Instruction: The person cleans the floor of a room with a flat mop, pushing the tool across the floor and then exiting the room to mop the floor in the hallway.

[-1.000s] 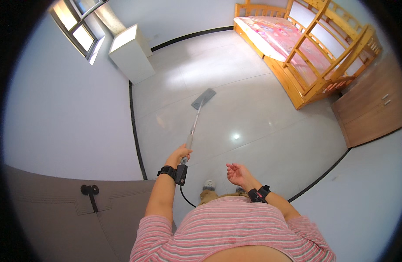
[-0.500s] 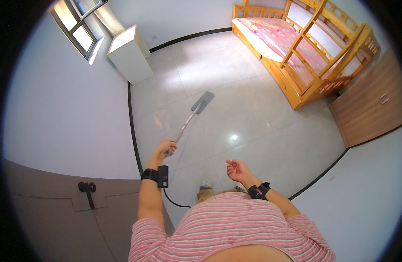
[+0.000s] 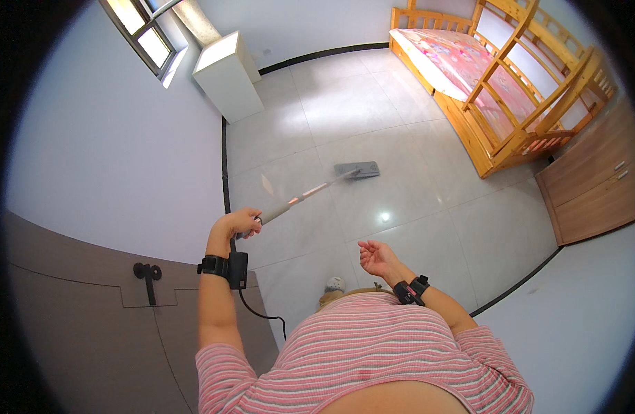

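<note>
My left hand [image 3: 243,223] is closed around the upper end of a flat mop's grey handle [image 3: 279,210]. The pole slants away to the right, and its grey rectangular mop head [image 3: 357,170] lies on the tiled floor in the middle of the room. In front of my body, my right hand [image 3: 377,257] is held in the air with palm turned up and fingers loosely curled, nothing in it. A black strap with a small device sits on each forearm; a cable runs from the left one.
A white cabinet [image 3: 228,76] stands by the window at the far left. On the far right is a wooden bunk bed [image 3: 486,148] with a ladder, then a brown wardrobe [image 3: 588,190]. A grey-brown door [image 3: 76,276] with a black handle is at near left. Grey tiles [image 3: 407,176] cover the floor.
The mop head has swung to the right and slightly nearer, turning crosswise. My left hand has moved left with the handle. My right hand stays in much the same place.
</note>
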`<action>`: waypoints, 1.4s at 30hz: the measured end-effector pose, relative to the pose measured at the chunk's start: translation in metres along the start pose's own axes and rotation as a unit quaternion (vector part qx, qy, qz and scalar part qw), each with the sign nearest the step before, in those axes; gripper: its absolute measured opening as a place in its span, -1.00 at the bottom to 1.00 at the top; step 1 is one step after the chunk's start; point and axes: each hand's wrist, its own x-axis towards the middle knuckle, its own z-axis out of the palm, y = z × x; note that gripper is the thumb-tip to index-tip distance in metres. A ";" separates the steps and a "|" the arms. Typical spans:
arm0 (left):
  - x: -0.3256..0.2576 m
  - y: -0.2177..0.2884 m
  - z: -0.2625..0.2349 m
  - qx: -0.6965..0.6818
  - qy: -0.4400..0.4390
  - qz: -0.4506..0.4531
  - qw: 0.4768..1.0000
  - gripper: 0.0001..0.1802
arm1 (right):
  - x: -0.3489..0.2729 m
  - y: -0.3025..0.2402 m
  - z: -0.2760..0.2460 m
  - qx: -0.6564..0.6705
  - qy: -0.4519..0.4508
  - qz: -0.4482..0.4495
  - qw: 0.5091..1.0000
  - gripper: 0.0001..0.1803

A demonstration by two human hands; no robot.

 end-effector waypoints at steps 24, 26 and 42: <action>0.135 0.059 0.107 0.118 0.046 0.033 0.991 -0.79 | -0.001 0.002 -0.006 0.044 0.011 -0.043 0.998 -0.77; 0.145 0.070 0.119 0.121 0.043 0.042 0.991 -0.75 | -0.007 0.001 -0.014 0.054 0.012 -0.060 0.997 -0.77; 0.206 0.054 0.151 -0.361 -0.095 -0.037 0.927 -0.88 | -0.039 -0.008 -0.056 0.090 0.046 -0.117 0.988 -0.80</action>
